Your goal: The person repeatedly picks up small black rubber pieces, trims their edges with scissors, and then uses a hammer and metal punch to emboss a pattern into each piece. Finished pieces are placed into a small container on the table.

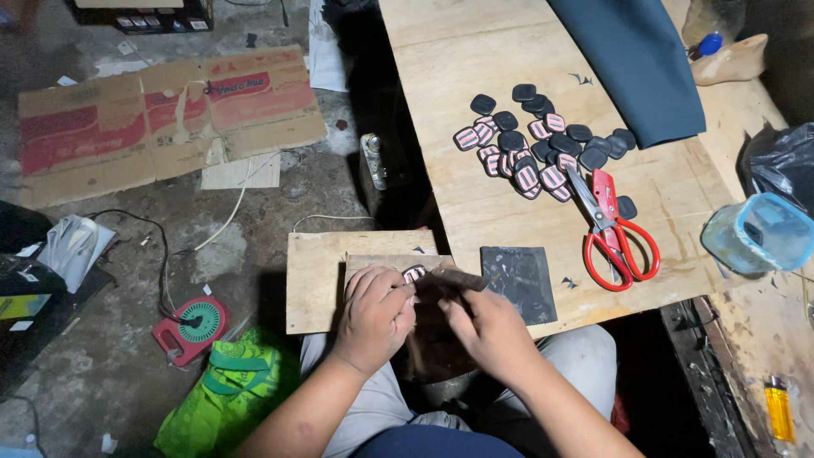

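Both hands over lap, left hand (375, 312) pinching small patch (415, 273), right hand (485, 326) gripping dark tool (454, 280), scissors (612, 231) on table (441, 76).

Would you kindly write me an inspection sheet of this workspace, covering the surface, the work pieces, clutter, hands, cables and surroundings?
Surface: plywood table, with a small wooden board at its near edge.
Work pieces: one small striped patch on the board at the fingertips; a pile of dark and pink-striped patches on the table.
Clutter: red scissors, dark square sheet, blue fabric, clear plastic tub, yellow lighter.
Hands: left hand presses the patch; right hand holds a thin dark tool.
Cables: white cord and black cable on the floor.
Surroundings: flattened cardboard, green bag, red round device.
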